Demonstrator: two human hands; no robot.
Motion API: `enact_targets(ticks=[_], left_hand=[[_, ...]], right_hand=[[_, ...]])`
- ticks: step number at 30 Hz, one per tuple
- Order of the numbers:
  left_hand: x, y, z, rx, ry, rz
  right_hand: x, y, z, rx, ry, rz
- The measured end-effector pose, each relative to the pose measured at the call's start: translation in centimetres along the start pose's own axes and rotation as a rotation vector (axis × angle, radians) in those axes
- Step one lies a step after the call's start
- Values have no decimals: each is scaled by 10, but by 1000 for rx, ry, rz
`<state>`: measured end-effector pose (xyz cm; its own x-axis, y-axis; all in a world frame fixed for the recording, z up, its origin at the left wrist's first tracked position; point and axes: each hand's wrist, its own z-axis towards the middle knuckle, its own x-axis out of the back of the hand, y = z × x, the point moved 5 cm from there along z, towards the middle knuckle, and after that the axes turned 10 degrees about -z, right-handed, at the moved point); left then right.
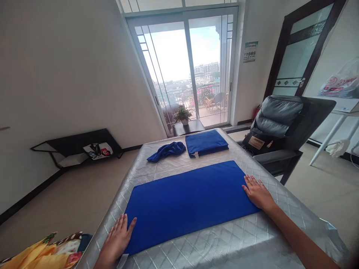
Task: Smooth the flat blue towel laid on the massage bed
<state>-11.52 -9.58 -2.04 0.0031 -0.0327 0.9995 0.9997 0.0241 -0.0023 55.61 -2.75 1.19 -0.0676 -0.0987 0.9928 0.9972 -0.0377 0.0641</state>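
Head view: blue cloth (187, 205) lies flat as a long rectangle across the table (224, 243), closer to its left edge than its right.
Left hand (116, 239): palm down, opened flat, thumb set apart over the cloth; lies at the cloth's left end, beside the table's left edge.
Right hand (258, 192): palm down, opened flat, fingers slightly spread; lies on the cloth's right end, toward the table's right edge.
White tag (123, 259): at the cloth's near-left corner, just beside the left hand.
Folded blue stack (206, 142): near the table's far-right corner.
Crumpled blue cloth (168, 150): left of the stack, toward the table's far-left corner.
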Motion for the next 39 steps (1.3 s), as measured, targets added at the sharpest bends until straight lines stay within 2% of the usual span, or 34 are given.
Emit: enact_targets(ticks=[1, 3, 5, 7, 9, 11, 13, 15, 18, 21, 23, 25, 28, 32, 34, 36, 39], left_hand=[[5, 7, 9, -8, -23, 10], [20, 40, 34, -72, -42, -14], [40, 95, 65, -156, 6, -128], [54, 159, 99, -228, 27, -246], [62, 220, 125, -338, 57, -315], [59, 264, 142, -393, 89, -348], [50, 287, 148, -399, 116, -361], [39, 293, 149, -392, 146, -369], [28, 291, 147, -403, 171, -382], [27, 286, 147, -397, 156, -392], [27, 277, 148, -369, 137, -388], [27, 259, 149, -328, 116, -367], [22, 206, 149, -228, 74, -314], [13, 111, 145, -118, 71, -239], [7, 66, 143, -6, 92, -254], [3, 33, 140, 108, 120, -280], [-1, 10, 137, 197, 143, -312]], right_hand=[[10, -10, 2, 18, 45, 9], [34, -45, 9, 101, 134, 56], [53, -99, 20, 235, 141, 119], [64, -161, 34, 362, 87, 173], [65, -220, 48, 449, 28, 207], [57, -261, 61, 479, -25, 217], [45, -283, 69, 484, -34, 213], [34, -288, 73, 464, -19, 213], [24, -286, 74, 438, -16, 201], [22, -285, 75, 443, -25, 187], [22, -279, 78, 433, -31, 189], [19, -261, 83, 408, -42, 179], [12, -207, 96, 345, -46, 127], [-5, -107, 117, 157, -67, 31], [-13, -67, 124, 55, -76, 1], [-20, -43, 129, -7, -83, -10], [-25, -32, 131, -37, -72, -17]])
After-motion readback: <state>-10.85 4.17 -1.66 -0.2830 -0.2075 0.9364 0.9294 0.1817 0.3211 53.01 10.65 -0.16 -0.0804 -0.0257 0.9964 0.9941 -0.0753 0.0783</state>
